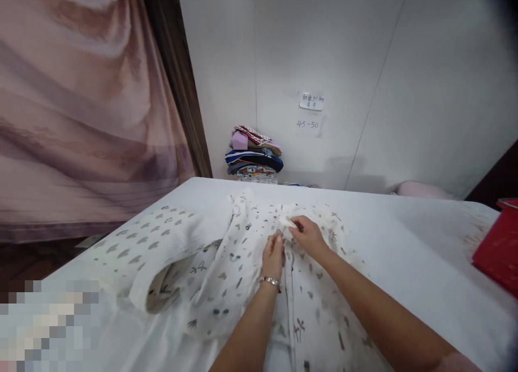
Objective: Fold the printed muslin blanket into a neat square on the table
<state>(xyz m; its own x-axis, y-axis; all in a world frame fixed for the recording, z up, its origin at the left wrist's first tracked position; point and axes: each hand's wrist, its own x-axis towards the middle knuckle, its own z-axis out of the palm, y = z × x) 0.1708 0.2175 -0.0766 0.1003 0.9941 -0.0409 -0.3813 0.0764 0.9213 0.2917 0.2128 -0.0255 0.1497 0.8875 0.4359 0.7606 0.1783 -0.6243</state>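
Observation:
A white garment (238, 269) with small grey and brown motifs lies spread on the table, a long front edge running down its middle. My right hand (309, 236) pinches a white edge near the garment's top. Just below and to the left, my left hand (273, 256), with a bracelet at its wrist, has its fingers closed on the same front edge. The fingertips of both hands are close together, and exactly what lies between the left ones is partly hidden. Left of the garment is a white cloth (141, 240) with larger grey shapes, its near edge curled open.
The white table (380, 215) stands near a pale wall bearing paper notes (311, 101). Folded clothes (254, 156) are stacked beyond its far edge. A red object (499, 248) sits at the right edge, and a pink curtain (89, 108) hangs at left.

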